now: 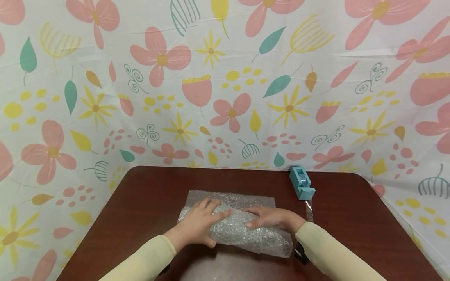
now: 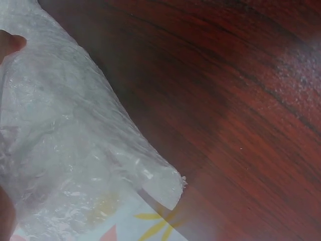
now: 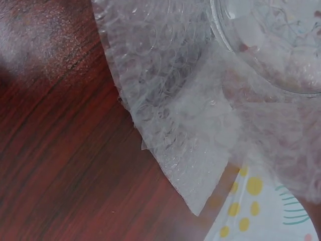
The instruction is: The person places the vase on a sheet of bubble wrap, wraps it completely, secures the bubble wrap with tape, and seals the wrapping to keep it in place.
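We see bubble-wrap bundle [image 1: 253, 237] at lower centre of head frame, on wooden table [image 1: 151, 191]. Left hand [image 1: 195, 223] spread wide, fingers pressing bundle's left part; right hand [image 1: 272, 217] lies over top, fingers fairly straight. In right-wrist view, clear round-rimmed container [image 3: 281, 45] shows at upper right, amid wrap. We judge wrap light, soft, slippery; container stiff, likely fragile. Best hold: both ends, broad palms, gentle pressure.

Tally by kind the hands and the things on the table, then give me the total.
Hands (left hand, right hand): 2
Bubble wrap, seemingly one piece: 1
Clear round-rimmed object, partly in view: 1
Blue tape dispenser: 1
Total: 5
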Motion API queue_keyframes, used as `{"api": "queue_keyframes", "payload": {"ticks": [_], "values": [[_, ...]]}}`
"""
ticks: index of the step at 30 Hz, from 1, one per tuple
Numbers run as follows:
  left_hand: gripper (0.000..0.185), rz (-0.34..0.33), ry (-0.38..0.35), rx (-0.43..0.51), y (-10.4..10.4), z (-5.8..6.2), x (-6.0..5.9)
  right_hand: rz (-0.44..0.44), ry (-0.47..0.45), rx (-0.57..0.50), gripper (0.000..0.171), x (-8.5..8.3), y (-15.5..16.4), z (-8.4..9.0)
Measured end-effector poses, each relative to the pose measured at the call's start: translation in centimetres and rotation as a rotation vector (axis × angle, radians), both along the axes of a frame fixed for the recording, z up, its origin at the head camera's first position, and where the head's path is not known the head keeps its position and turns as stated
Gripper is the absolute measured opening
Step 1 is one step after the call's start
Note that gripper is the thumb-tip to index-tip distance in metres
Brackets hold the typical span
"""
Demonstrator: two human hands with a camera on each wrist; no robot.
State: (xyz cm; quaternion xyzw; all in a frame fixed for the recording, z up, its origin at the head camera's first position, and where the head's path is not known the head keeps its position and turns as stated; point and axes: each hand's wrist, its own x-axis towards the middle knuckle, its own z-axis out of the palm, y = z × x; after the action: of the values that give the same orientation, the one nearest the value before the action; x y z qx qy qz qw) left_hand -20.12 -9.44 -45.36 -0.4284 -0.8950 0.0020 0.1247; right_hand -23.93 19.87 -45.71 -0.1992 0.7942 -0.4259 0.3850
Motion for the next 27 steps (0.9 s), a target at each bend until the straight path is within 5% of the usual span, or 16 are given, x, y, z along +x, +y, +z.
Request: {"api": "queue_keyframes", "payload": {"ticks": [18,27], "values": [[0.108,-0.007,0.042,0.007,-0.24,-0.3,-0.22,0.003,-0.053,-0.057,0.095,-0.62,0.17,0.09],[0.108,0.024,0.005,0.012,-0.39,-0.2,-0.15,-0.111,-0.057,0.008,0.067,-0.77,-0.42,0.6]]}}
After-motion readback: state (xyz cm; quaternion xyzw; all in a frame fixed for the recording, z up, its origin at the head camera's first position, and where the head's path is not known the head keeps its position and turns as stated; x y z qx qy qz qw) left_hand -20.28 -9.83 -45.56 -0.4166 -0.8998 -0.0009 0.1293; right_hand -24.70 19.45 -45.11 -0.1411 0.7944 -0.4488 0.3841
